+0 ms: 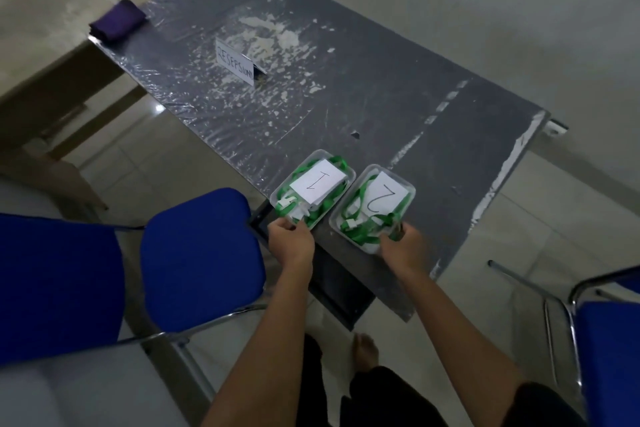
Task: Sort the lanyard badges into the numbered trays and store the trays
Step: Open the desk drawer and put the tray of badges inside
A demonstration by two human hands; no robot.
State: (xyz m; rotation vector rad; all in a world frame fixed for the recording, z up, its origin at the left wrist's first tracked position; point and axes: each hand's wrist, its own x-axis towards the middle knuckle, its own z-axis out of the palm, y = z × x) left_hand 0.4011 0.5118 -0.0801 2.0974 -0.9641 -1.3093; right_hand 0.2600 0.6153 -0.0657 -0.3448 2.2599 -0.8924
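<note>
Two clear plastic trays stand side by side near the front edge of the dark table (346, 107). The left tray (349, 173) carries a paper slip marked 1, the right tray (409, 188) a slip marked 2. Both hold green lanyards with white badges (360, 230). My left hand (290, 240) grips the near end of tray 1. At the near end of tray 2, my right hand (403, 248) has its fingers curled over the rim and the lanyards there.
A folded paper sign (239, 62) reading "RESEPSIONIS" stands mid-table. A purple cloth (117, 23) lies at the far left corner. A blue chair (194, 256) sits to my left, another blue chair (609, 350) to my right. An open dark drawer (332, 281) shows under the table edge.
</note>
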